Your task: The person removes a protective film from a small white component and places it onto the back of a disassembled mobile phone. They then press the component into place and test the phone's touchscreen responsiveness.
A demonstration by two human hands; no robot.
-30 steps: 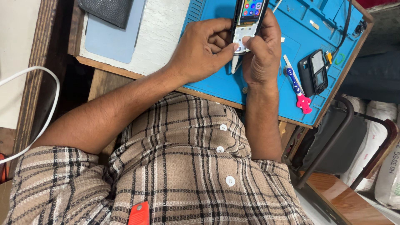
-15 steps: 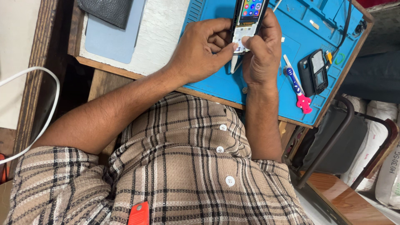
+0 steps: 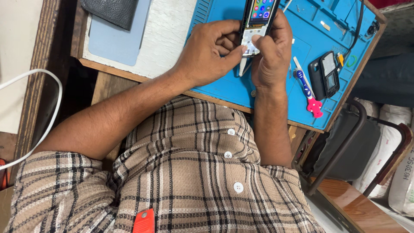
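A small keypad phone (image 3: 258,17) with a lit colour screen is held over the blue work mat (image 3: 224,82). My left hand (image 3: 211,54) grips its left side, thumb on the white keypad. My right hand (image 3: 271,54) holds its right side, thumb also pressing the keypad. A thin metal tool (image 3: 241,67) pokes out below the phone between my hands.
A blue and pink toothbrush (image 3: 307,88) and a small black phone (image 3: 325,75) lie on the mat to the right. A grey pad (image 3: 116,41) with a black pouch (image 3: 113,11) sits at the left. A white cable (image 3: 43,129) hangs left; a chair frame (image 3: 345,142) stands right.
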